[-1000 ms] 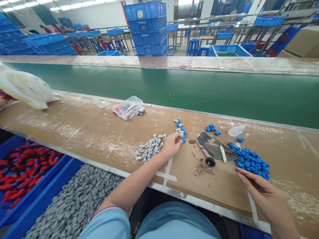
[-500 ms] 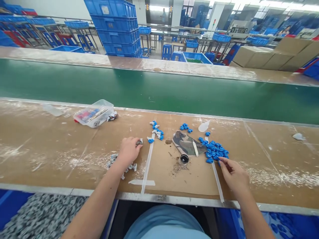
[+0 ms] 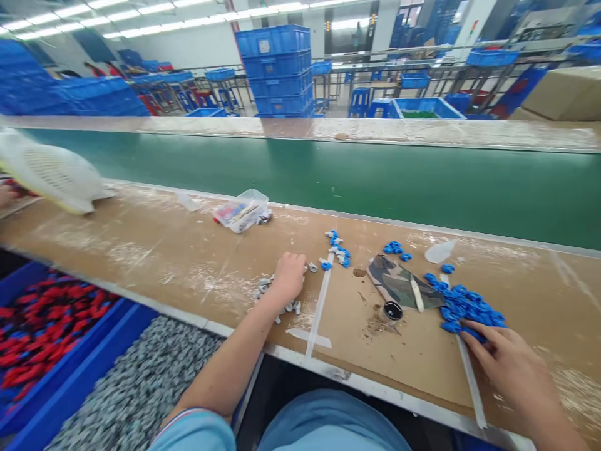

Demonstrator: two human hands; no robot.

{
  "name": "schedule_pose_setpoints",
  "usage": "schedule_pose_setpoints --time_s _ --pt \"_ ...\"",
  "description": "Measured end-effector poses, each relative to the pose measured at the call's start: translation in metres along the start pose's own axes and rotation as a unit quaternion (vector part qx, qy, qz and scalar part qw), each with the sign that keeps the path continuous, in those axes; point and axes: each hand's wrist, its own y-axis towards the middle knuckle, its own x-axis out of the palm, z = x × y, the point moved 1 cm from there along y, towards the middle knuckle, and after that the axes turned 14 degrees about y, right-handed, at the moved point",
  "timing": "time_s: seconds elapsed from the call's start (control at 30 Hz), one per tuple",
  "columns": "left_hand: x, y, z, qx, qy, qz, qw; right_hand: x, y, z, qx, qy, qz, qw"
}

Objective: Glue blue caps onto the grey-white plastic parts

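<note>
My left hand [image 3: 290,275] is bent over a small pile of grey plastic parts [image 3: 263,287], its fingers curled down and their tips mostly hidden. Just right of those fingers lies one grey part [image 3: 312,267]. My right hand [image 3: 511,360] is at the near edge of a heap of blue plastic parts [image 3: 469,305], thumb and forefinger pinching a blue part [image 3: 475,333]. Between the hands are a camouflage cloth [image 3: 397,282] with a white tool [image 3: 416,293] on it, and a small jar with black contents [image 3: 392,311]. Joined blue-and-white pieces [image 3: 340,252] lie near the left tape strip.
A green conveyor belt [image 3: 375,181] runs behind the worktable. A clear plastic box [image 3: 241,211] and a white shell-like piece [image 3: 61,172] are at left. Below the table edge stand bins of grey parts [image 3: 141,376] and red parts [image 3: 56,326]. Another person's hand [image 3: 5,195] shows far left.
The view has turned left, bringing the red bin and white shell-like piece into sight. My left hand has drawn back toward the grey pile; a grey part lies beside it. My right hand stays at the blue heap.
</note>
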Motion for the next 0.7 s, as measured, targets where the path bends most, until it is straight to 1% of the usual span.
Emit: schedule_pose_setpoints --time_s 0.03,0.1,0.17,0.2,0.23,0.27,0.3,0.37,0.43,0.5,0.53,0.57,0.6,0.63,0.7 --pt "-0.002 -0.002 0.0 -0.003 0.001 0.003 1.0 -0.001 0.0 0.003 0.007 0.006 0.004 1.0" --pt "-0.007 -0.009 0.0 -0.004 -0.031 0.025 0.999 -0.002 0.001 0.008 0.055 0.035 -0.005 0.998" --pt "-0.011 -0.019 0.002 0.005 -0.139 0.074 0.987 -0.003 0.001 0.008 0.11 0.096 -0.024 0.989" --pt "-0.013 -0.026 0.004 0.009 -0.221 0.097 0.97 -0.003 -0.001 0.007 0.122 0.139 -0.027 0.982" --pt "-0.013 -0.033 0.008 0.01 -0.316 0.109 0.943 -0.003 -0.002 0.004 0.123 0.184 -0.022 0.975" --pt "-0.012 -0.041 0.013 0.006 -0.411 0.102 0.906 -0.003 -0.004 0.001 0.119 0.224 -0.014 0.967" --pt "-0.011 -0.048 0.019 -0.003 -0.496 0.075 0.865 -0.003 -0.006 -0.002 0.115 0.254 -0.005 0.96" --pt "-0.007 -0.062 0.035 -0.027 -0.637 0.001 0.77 -0.001 -0.01 -0.009 0.119 0.281 0.0 0.952" --pt "-0.003 -0.073 0.053 -0.052 -0.731 -0.062 0.677 0.002 -0.014 -0.015 0.121 0.296 -0.004 0.948" --pt "0.0 -0.08 0.069 -0.075 -0.789 -0.11 0.6 0.006 -0.017 -0.023 0.096 0.308 -0.002 0.947" --pt "0.002 -0.083 0.076 -0.084 -0.808 -0.134 0.567 0.007 -0.018 -0.027 0.076 0.309 -0.001 0.948" --pt "0.003 -0.084 0.082 -0.09 -0.822 -0.159 0.54 0.008 -0.018 -0.032 0.054 0.307 -0.001 0.95" --pt "0.005 -0.086 0.087 -0.096 -0.831 -0.178 0.519 0.01 -0.019 -0.037 0.031 0.303 -0.005 0.952" --pt "0.006 -0.087 0.091 -0.098 -0.836 -0.193 0.504 0.011 -0.019 -0.042 0.009 0.299 -0.01 0.954" --pt "0.009 -0.088 0.099 -0.098 -0.839 -0.209 0.493 0.014 -0.018 -0.054 -0.031 0.292 -0.021 0.956"
